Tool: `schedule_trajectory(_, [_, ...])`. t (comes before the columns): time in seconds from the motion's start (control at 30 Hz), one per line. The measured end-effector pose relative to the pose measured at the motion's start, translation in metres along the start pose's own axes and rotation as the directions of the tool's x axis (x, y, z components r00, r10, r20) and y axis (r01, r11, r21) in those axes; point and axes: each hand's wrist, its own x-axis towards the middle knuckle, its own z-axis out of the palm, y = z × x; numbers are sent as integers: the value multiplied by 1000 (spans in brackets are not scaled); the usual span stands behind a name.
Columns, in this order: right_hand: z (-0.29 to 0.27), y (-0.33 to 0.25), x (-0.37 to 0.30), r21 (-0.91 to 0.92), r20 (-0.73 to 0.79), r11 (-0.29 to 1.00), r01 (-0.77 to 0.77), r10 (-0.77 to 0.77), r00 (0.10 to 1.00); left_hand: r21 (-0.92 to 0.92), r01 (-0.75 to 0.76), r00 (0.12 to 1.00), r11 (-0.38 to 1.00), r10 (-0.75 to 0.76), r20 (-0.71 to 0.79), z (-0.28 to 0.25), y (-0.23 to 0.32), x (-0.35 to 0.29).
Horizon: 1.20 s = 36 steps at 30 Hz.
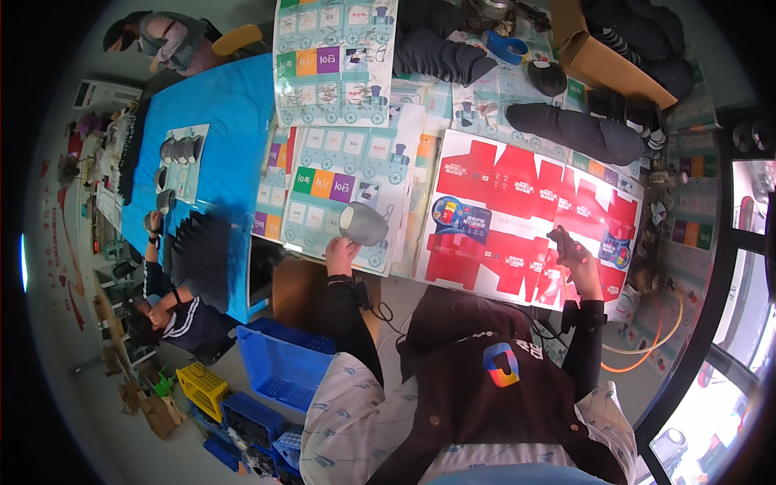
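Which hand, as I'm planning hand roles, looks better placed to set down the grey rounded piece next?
Likely the left hand: it holds the grey rounded piece over the train-patterned sheet. The right hand is farther away and holds a dark object over the red-and-white sheet.

Red sheet (503,230) lies free left of right hand (584,271), pads (574,133) beyond.
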Motion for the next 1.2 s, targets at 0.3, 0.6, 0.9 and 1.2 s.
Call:
schedule_trajectory(0.3, [-2, 15, -29, -111, -201, 994, 15, -37, 979, 292, -17, 847, 956, -141, 513, 155, -34, 16])
schedule_trajectory(0.6, [-17, 42, -77, 42, -207, 999, -1, 10, 978, 475, 25, 665, 879, -370, 649, 273, -65, 65])
schedule_trajectory(0.9, [-5, 10, -77, 31, -197, 998, -48, 53, 979, -392, 1, 984, 920, -70, -163, 195, 100, 302])
schedule_trajectory(1.2, [-6, 13, -43, 19, -99, 999, -43, 45, 994, -680, -340, 891, 650, 453, -12, 95, 101, 280])
